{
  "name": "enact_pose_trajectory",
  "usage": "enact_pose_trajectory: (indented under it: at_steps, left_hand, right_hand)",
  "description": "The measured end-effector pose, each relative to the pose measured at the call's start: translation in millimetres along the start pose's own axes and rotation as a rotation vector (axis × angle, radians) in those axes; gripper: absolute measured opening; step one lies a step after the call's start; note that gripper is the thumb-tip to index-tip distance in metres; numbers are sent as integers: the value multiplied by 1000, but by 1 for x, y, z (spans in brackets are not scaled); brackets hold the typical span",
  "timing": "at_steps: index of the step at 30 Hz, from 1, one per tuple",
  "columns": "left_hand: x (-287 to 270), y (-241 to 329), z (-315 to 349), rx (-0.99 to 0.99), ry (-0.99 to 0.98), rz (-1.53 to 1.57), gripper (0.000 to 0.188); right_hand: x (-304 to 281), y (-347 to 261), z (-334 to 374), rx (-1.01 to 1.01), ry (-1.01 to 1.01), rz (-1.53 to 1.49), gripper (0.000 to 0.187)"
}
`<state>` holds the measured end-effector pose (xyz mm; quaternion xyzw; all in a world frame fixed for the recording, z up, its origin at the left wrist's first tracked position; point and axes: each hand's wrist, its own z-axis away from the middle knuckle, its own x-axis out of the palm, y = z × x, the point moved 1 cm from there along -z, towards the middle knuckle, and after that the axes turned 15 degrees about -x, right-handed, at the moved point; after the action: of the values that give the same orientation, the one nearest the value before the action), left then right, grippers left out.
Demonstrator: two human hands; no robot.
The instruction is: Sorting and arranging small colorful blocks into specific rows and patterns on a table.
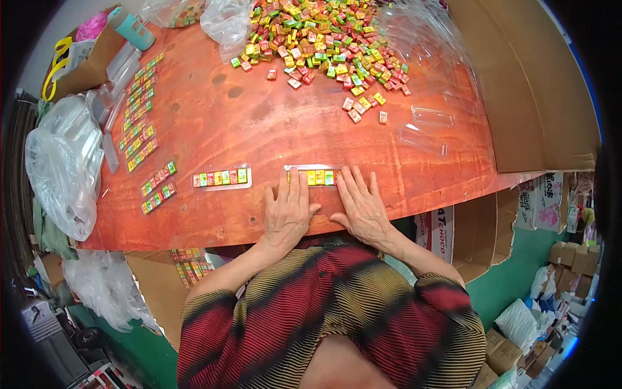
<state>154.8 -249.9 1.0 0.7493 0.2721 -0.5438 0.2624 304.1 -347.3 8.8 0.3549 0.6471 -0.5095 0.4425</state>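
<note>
A row of tiny yellow, red and green boxes [320,177] lies in a narrow clear plastic tray [311,167] near the table's front edge. My left hand [287,212] rests flat, its fingertips over the row's left end. Over the right end lie the outstretched fingers of my right hand [363,205]. Both hands hide the ends of the row, and neither grips anything. To the left, a second clear tray [249,184] holds a similar row of little boxes [221,177].
Across the red wooden table [259,129], a large heap of loose tiny boxes [324,39] fills the far middle. Clear trays [433,117] lie at right beside a cardboard wall [525,84]. Several filled rows [142,148] line the left, near a plastic bag [65,162].
</note>
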Motion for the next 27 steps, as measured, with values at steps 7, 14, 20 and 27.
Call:
enact_pose_trajectory:
  at_steps: [7,14,20,27]
  left_hand:
    - [-6,8,-19,-81,-151,162,62]
    - [2,-2,12,-122,-215,252,66]
    - [-3,-36,41,-347,-68,318,76]
    - [-9,-77,10,-378,-121,99,76]
  right_hand:
    - [-7,11,-13,-4,15,82,63]
    - [7,-1,-22,-186,-53,-126,54]
    - [21,-25,-62,-403,-24,-362,48]
    - [7,-17,-111,-276,274,-525,35]
